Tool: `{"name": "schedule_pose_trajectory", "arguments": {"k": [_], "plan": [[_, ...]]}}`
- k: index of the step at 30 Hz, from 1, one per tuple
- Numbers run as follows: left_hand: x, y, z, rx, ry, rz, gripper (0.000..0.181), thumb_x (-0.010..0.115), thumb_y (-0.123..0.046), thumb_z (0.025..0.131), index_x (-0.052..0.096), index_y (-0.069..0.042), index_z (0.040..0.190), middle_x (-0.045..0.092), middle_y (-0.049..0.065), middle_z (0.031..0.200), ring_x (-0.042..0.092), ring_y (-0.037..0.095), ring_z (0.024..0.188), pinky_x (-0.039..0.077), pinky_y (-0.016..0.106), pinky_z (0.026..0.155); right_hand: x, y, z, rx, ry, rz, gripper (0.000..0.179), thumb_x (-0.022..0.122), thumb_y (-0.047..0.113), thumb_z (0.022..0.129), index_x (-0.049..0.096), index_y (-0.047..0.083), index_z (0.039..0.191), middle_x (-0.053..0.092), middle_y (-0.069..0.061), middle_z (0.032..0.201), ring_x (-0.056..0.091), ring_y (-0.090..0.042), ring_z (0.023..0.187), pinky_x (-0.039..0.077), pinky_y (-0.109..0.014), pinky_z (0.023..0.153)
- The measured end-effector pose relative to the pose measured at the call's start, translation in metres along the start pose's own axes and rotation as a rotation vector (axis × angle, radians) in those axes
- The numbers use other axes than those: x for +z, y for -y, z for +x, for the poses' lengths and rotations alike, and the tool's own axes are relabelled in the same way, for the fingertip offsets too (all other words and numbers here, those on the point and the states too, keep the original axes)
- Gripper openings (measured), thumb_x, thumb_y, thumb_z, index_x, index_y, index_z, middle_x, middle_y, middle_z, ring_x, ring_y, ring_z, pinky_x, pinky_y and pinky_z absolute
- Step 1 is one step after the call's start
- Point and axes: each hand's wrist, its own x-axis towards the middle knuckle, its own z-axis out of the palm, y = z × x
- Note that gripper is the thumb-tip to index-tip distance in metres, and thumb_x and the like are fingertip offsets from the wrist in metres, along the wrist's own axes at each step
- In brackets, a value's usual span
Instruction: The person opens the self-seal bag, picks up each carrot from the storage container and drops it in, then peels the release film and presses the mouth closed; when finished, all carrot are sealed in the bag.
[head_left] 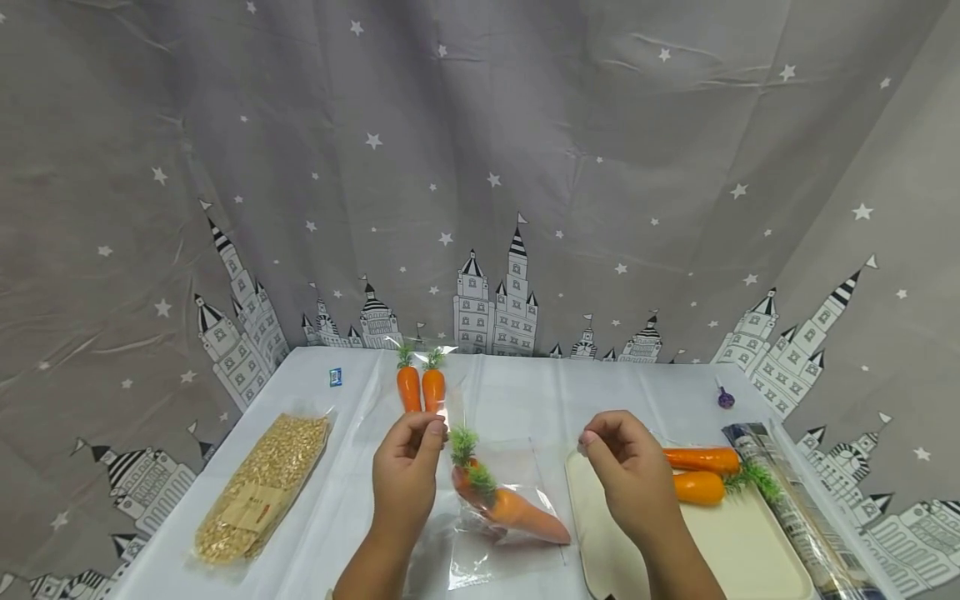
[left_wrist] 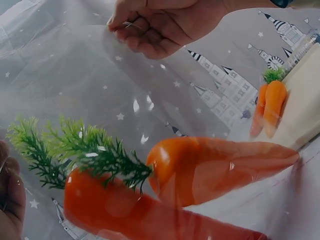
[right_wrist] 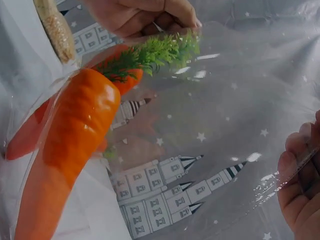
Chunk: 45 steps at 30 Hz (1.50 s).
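Between the two hands hangs a clear plastic bag (head_left: 510, 467) with two orange carrots inside, their green feathery tops upward. The nearer carrot (head_left: 528, 517) slants down to the right in the head view; the other carrot (left_wrist: 115, 205) shows best in the left wrist view. My left hand (head_left: 405, 475) pinches one upper corner of the bag between thumb and fingers. At the opposite corner, my right hand (head_left: 633, 479) pinches the film with curled fingers. The bag's transparent edges are hard to trace in the head view.
Two more carrots (head_left: 701, 460) lie on a cream tray (head_left: 742, 550) at right, beside a long, dark-ended package (head_left: 795, 508). Behind my left hand lies another bagged pair of carrots (head_left: 409, 387). A grain bag (head_left: 281, 454), small blue packet (head_left: 335, 377) and purple item (head_left: 725, 397) rest on the table.
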Motion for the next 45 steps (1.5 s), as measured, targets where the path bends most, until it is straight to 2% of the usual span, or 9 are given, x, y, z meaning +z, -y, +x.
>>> {"name": "schedule_pose_trajectory", "arguments": {"k": [5,13,20,28,33,37,40,45], "plan": [[-0.002,0.0,0.0,0.0,-0.012,-0.014,0.005,0.067,-0.004,0.101,0.072,-0.004,0.1,0.067,0.016,0.089,0.065,0.012,0.081,0.058,0.02,0.073,-0.004,-0.001,0.001,-0.024,-0.043,-0.013,0.005,0.068,0.002,0.099,0.068,0.007,0.098,0.066,-0.004,0.09,0.065,-0.015,0.083,0.057,-0.021,0.077],[-0.004,-0.01,0.0,0.064,0.0,-0.035,0.006,0.067,0.001,0.1,0.072,-0.001,0.1,0.067,0.007,0.087,0.065,0.012,0.079,0.058,0.02,0.071,-0.01,-0.002,0.003,-0.064,-0.061,0.051,0.006,0.067,-0.005,0.097,0.068,0.0,0.099,0.067,-0.004,0.086,0.067,-0.014,0.079,0.058,-0.023,0.073],[-0.005,-0.015,0.001,0.052,0.022,-0.034,0.006,0.068,0.0,0.099,0.073,0.001,0.103,0.067,0.003,0.089,0.065,0.012,0.079,0.058,0.019,0.07,-0.013,-0.003,0.005,-0.075,-0.066,0.078,0.005,0.065,-0.004,0.099,0.069,-0.001,0.102,0.069,-0.005,0.088,0.068,-0.015,0.08,0.06,-0.022,0.075],[-0.004,-0.015,0.003,-0.01,0.033,-0.032,0.008,0.07,-0.001,0.098,0.075,-0.006,0.103,0.068,0.001,0.087,0.064,0.012,0.078,0.057,0.019,0.067,-0.018,-0.005,0.008,-0.086,-0.032,0.078,0.006,0.068,-0.003,0.098,0.071,0.001,0.1,0.071,-0.005,0.088,0.069,-0.014,0.082,0.06,-0.023,0.077],[-0.005,-0.017,0.003,-0.04,0.041,-0.019,0.007,0.072,-0.001,0.097,0.074,-0.002,0.103,0.069,0.002,0.086,0.063,0.013,0.076,0.055,0.02,0.065,-0.023,-0.008,0.01,-0.108,0.004,0.088,0.007,0.067,-0.004,0.098,0.072,0.0,0.102,0.072,-0.005,0.09,0.07,-0.014,0.084,0.06,-0.023,0.08],[-0.006,-0.017,0.004,-0.073,0.043,-0.003,0.007,0.073,-0.002,0.096,0.075,-0.005,0.102,0.069,0.002,0.086,0.062,0.014,0.075,0.054,0.02,0.063,-0.026,-0.01,0.011,-0.126,0.043,0.096,0.009,0.066,-0.006,0.098,0.071,-0.001,0.103,0.072,-0.004,0.092,0.07,-0.013,0.086,0.061,-0.023,0.081],[-0.007,-0.017,0.004,-0.068,0.048,0.004,0.008,0.073,-0.001,0.096,0.075,-0.008,0.1,0.069,0.001,0.085,0.061,0.013,0.074,0.053,0.021,0.062,-0.028,-0.012,0.012,-0.147,0.063,0.092,0.009,0.066,-0.006,0.098,0.071,-0.001,0.104,0.072,-0.003,0.093,0.07,-0.012,0.086,0.061,-0.023,0.081],[-0.007,-0.014,0.005,-0.029,0.085,-0.032,0.009,0.073,0.004,0.094,0.073,-0.004,0.099,0.069,0.002,0.084,0.062,0.012,0.074,0.053,0.021,0.062,-0.031,-0.016,0.013,-0.197,0.083,0.109,0.013,0.064,-0.011,0.097,0.071,-0.002,0.104,0.073,-0.001,0.093,0.07,-0.01,0.086,0.061,-0.022,0.079]]}}
